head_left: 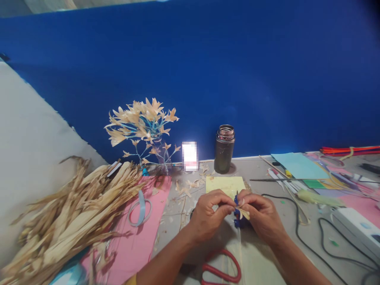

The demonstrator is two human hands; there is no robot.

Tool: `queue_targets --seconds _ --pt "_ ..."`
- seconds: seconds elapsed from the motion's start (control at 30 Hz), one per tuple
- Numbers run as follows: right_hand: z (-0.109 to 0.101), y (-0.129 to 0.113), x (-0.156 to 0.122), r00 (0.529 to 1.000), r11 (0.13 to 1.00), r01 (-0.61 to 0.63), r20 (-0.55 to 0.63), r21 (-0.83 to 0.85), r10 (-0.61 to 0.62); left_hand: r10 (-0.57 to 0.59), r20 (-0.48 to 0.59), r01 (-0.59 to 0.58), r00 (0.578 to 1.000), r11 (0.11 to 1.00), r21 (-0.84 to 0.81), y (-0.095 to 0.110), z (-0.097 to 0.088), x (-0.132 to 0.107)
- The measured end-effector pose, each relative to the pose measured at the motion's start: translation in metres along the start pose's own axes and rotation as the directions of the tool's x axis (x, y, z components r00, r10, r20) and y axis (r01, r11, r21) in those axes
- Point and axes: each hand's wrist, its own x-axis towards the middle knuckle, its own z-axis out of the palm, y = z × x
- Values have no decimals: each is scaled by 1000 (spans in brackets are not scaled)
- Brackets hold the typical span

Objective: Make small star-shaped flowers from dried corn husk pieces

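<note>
Soft, moderate light. Beyond the fingers [226, 209], a white rectangle [190, 155] glares (blurred into coarse blocks) and a bottle [223, 153] casts a faint shadow; fine detail between the fingers looks smeared.

Right hand [263, 213] could pass right of the flask [224, 154]; black cord [297, 227] obstructs its outer side

Husks [77, 209] lie left, the flask [224, 153] behind, scissors [238, 270] before the left hand [209, 213].

One flask [225, 152], one white power strip [353, 225]
</note>
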Motion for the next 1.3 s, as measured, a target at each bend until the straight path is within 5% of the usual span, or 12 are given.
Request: queue_targets --seconds 0.13,0.23,0.4,0.63,0.93,1.3 --pt "0 -1 0 1000 1000 -4 17 -28 5 -36 -5 36 999 999 -25 0 1 0" --pt "0 -4 -1 1000 998 -7 24 -64 9 -153 -11 148 988 968 -201 -7 3 0" --pt "2 -10 1 1000 988 -4 20 -155 7 -361 91 343 928 734 -586 -33 9 1" --pt "9 -19 3 999 972 22 30 -233 -16 -336 201 364 920 544 -756 -49 13 -1" --pt "20 -25 -1 962 861 265 60 -433 -266 -320 74 293 944 720 -629 -43 14 -1" --pt "19 -22 -4 931 828 334 22 -451 -364 -342 29 300 939 779 -551 -24 18 -2"
